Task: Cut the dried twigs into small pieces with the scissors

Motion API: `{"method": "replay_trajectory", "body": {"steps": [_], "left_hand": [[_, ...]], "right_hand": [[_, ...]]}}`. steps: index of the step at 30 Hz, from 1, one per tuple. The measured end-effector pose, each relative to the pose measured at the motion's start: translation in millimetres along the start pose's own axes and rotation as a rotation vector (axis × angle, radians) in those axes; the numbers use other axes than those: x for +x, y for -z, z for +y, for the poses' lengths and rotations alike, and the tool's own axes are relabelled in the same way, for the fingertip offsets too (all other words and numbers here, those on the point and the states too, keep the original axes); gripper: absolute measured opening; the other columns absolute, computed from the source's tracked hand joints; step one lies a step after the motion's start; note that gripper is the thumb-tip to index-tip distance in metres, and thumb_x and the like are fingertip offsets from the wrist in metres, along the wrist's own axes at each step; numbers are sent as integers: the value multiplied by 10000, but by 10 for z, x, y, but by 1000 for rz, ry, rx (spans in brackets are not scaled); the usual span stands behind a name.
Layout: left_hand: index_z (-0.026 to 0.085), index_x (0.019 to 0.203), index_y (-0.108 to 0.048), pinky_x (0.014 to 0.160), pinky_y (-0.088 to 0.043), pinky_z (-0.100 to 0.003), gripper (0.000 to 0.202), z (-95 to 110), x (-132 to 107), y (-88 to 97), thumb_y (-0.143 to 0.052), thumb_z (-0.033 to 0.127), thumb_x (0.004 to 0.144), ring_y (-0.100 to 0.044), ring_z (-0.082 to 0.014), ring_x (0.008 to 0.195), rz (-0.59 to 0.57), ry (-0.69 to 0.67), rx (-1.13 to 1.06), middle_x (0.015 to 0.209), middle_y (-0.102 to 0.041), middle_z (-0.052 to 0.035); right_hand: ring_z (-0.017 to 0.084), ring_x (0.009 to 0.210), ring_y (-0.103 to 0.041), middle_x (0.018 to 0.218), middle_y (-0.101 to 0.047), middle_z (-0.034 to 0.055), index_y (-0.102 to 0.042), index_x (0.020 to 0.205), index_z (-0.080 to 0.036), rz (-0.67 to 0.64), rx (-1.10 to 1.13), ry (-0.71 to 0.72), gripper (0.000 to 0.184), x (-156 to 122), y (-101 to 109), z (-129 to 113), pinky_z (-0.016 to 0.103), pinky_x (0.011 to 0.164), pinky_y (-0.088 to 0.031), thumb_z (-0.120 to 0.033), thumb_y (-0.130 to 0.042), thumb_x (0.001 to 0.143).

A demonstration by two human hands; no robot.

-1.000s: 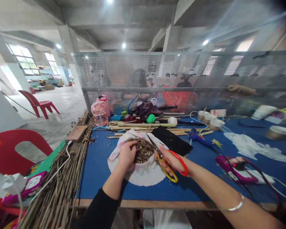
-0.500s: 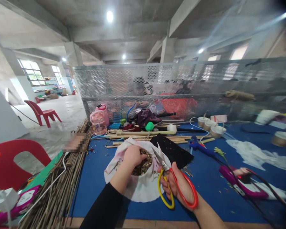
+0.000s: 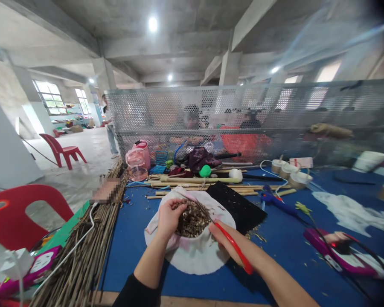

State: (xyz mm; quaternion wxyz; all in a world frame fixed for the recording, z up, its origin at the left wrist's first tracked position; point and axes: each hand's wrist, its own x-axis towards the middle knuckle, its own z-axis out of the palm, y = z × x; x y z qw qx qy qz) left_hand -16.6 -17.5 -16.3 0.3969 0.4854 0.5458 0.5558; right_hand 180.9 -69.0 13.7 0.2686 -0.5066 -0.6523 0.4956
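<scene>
A white hat-shaped cloth (image 3: 196, 258) lies on the blue table, its middle filled with chopped brown stem pieces (image 3: 193, 224). Over the left edge of these pieces my left hand (image 3: 170, 216) is closed, thumb against fingers; what it pinches, if anything, I cannot make out. My right hand (image 3: 225, 238) grips a pair of scissors (image 3: 233, 245) with a red handle loop. Their blades point up and left across the pieces, close to the left fingertips. The yellow loop is hidden behind the right hand.
Bundled dry stalks (image 3: 83, 238) line the left edge. Behind the cloth lie bamboo sticks (image 3: 205, 181), a black cloth (image 3: 240, 209) and a green ball (image 3: 205, 171). A blue glue gun (image 3: 277, 199) and purple power strip (image 3: 339, 256) are right. A perforated metal screen (image 3: 166, 115) stands behind.
The scissors have moved left and down over the chopped pieces, blades now closer together. My left hand has drawn up out of the pieces. A person has appeared beyond the screen's left end.
</scene>
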Motion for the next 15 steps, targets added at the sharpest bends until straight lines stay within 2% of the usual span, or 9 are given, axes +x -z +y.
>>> {"method": "replay_trajectory", "body": {"steps": [4,7,11,15], "left_hand": [[118,850,-652,602,-452,-246,283,-35,-46,-15,-669,305,638,-597,-141,638,-105,61,-149,726,-680,-41],[126,906,-649,669,-471,-265,263,-23,-74,-12,-627,248,674,-612,-155,713,-148,31,-117,830,-690,-57],[158,856,-586,728,-476,-265,200,-25,-95,-20,-579,112,661,-615,-160,785,-86,-61,-68,849,-671,-45],[195,913,-426,671,-481,-253,376,-85,-108,-52,-631,98,613,-614,-150,721,-10,-30,-178,764,-632,-2]], "right_hand": [[165,697,-524,752,-607,19,-548,823,-212,2,-208,145,398,47,-35,-97,271,654,-418,-598,-456,793],[188,703,-541,776,-615,34,-533,888,-217,9,-334,149,376,67,-116,-119,288,657,-399,-576,-472,793],[227,746,-559,845,-616,63,-498,905,-223,56,-509,114,388,84,-215,-142,309,651,-376,-588,-483,773],[237,770,-567,848,-618,68,-458,852,-225,51,-540,80,382,119,-279,-135,307,629,-372,-600,-408,804]]}}
